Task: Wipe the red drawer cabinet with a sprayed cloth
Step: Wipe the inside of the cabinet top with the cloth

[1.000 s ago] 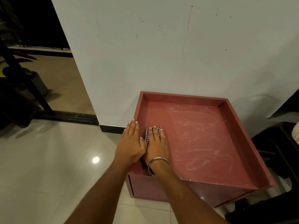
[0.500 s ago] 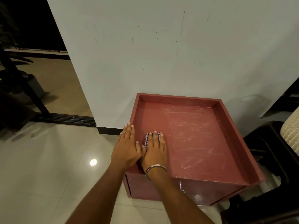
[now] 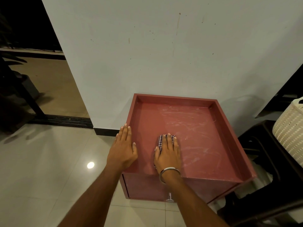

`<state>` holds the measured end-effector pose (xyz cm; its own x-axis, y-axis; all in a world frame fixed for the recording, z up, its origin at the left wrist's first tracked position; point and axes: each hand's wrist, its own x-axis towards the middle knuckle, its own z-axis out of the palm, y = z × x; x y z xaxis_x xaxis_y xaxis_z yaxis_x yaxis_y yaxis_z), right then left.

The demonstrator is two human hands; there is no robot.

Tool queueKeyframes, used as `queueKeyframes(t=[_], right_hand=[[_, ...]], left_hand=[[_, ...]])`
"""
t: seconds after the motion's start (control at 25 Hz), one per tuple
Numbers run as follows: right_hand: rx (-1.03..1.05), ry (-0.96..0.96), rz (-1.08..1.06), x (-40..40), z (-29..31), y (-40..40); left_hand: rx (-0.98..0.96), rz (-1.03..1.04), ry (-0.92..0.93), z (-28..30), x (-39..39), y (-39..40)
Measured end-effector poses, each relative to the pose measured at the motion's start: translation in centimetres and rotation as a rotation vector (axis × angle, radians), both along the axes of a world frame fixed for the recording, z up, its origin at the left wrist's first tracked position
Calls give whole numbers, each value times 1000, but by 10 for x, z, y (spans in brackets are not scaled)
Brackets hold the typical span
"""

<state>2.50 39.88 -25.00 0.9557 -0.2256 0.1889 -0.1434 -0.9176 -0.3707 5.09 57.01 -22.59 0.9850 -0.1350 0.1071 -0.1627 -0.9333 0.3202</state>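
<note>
The red drawer cabinet (image 3: 205, 145) sits on the pale tiled floor (image 3: 41, 177), with its back against the white wall (image 3: 164, 54). Its top is a flat tray with a low rim around the back and sides. The right hand (image 3: 168, 154) lies flat on the tray, near the front left part of it. Its fingers are straight and close together, and they press down on a checked cloth (image 3: 161, 141). The cloth pokes out past the fingertips and beside the thumb. A silver bangle (image 3: 169, 172) is on that wrist. The left hand (image 3: 123, 149) rests flat on the cabinet's left rim, fingers straight and together, holding nothing. Pale smeary streaks cover the tray to the right of the cloth. A small metal knob (image 3: 170, 197) sticks out from the cabinet's front. A cream woven basket (image 3: 290, 130) stands to the right of the cabinet.
</note>
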Motion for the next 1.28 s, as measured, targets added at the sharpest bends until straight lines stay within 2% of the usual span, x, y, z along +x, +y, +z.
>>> queueKeyframes(t=[0.24,0.36,0.52,0.68,0.96,1.12,1.28], right_hand=[[3,23,105,-13,1,35],[-20,30,138,-12,-3,25],[-44,0,12,-17,-7,-19],[-47,-4,-50,-16,-1,-16],[-43,15,129,-8,-6,-13],[-39,20,5,-3,-6,-39],[-5,32,-52,1,-1,-27]], left_hand=[[13,0,-7,0,1,-2],[-16,-3,8,0,3,0],[-44,-7,14,0,4,0],[-49,-11,9,1,5,-1],[-50,2,31,4,6,-2],[-59,-4,37,5,6,-1],[-44,-4,32,4,11,-1]])
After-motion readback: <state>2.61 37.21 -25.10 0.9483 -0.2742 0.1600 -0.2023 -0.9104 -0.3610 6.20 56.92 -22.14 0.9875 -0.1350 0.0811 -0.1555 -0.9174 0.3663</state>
